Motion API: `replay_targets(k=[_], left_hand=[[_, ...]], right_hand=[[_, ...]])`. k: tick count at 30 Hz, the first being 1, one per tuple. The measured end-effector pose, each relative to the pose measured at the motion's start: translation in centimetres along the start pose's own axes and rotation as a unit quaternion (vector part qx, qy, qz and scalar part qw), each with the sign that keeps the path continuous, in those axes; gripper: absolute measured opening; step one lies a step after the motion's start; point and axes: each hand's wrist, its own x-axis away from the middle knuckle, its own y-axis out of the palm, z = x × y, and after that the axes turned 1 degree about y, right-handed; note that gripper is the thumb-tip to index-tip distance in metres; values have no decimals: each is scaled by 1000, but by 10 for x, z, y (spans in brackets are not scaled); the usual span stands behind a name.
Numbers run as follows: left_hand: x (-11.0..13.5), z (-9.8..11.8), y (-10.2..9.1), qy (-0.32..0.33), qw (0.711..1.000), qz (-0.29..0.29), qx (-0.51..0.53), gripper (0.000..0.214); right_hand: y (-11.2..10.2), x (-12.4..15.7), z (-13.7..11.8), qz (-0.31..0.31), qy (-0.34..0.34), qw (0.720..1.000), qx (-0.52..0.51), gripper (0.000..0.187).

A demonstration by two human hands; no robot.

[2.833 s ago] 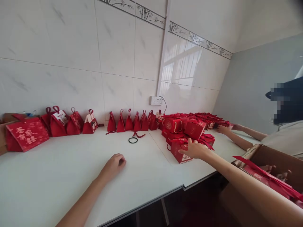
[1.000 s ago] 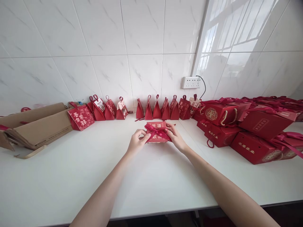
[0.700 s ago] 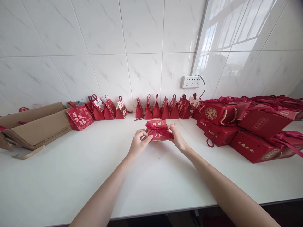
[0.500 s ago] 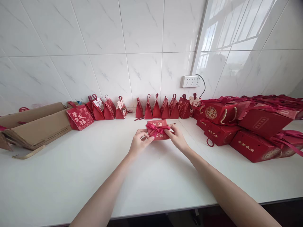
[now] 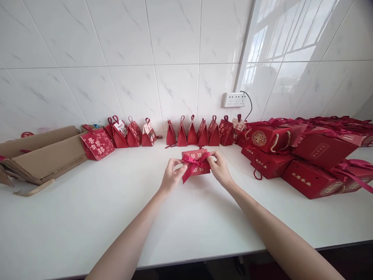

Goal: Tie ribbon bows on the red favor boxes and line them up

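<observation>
A small red gift box (image 5: 201, 171) with pale lettering is between my two hands over the middle of the white table. Across its top runs a dark pink ribbon (image 5: 194, 162) tied in a bow. My left hand (image 5: 172, 174) is closed, pinching the ribbon at the left side of the bow. My right hand (image 5: 219, 166) pinches the ribbon's right end near the box's upper right corner. Fingers partly cover both ribbon ends.
Red triangular gift boxes (image 5: 182, 137) stand in a row along the tiled wall. A folded cardboard box (image 5: 55, 161) lies on the left. Stacked red boxes (image 5: 309, 179) with ribbons fill the right side. A white power strip (image 5: 234, 100) is on the wall.
The bow's loops and tail are pulled wider, and a ribbon tail now hangs down on the left. My hands have shifted only slightly.
</observation>
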Motion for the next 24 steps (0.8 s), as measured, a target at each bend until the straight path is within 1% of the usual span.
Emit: replay_targets(k=[2, 4, 6, 8, 11, 14, 16, 19, 24], left_hand=[[0, 2, 1, -14, 999, 33, 14, 35], [0, 4, 2, -15, 998, 64, -10, 36], [0, 7, 3, -12, 996, 82, -45, 34], [1, 9, 3, -14, 994, 87, -68, 32], [1, 9, 3, -19, 994, 77, -74, 29], [2, 7, 3, 1, 994, 73, -80, 26], [2, 6, 4, 9, 995, 66, -79, 26], [2, 5, 4, 14, 995, 58, -74, 26], [-1, 4, 1, 39, 993, 87, -69, 24]], right_hand=[[3, 2, 1, -16, -2, 1000, 0, 24], [6, 4, 2, -35, -13, 999, -8, 27], [9, 6, 3, -52, -24, 998, -15, 29], [11, 8, 2, -65, -28, 997, -19, 30], [10, 10, -1, -82, -17, 996, -27, 28], [8, 12, -4, -100, -8, 995, -29, 28], [7, 12, -6, -92, 2, 995, -23, 31], [8, 10, -5, -58, 22, 998, -29, 37], [6, 4, -2, -51, 38, 996, -63, 37]])
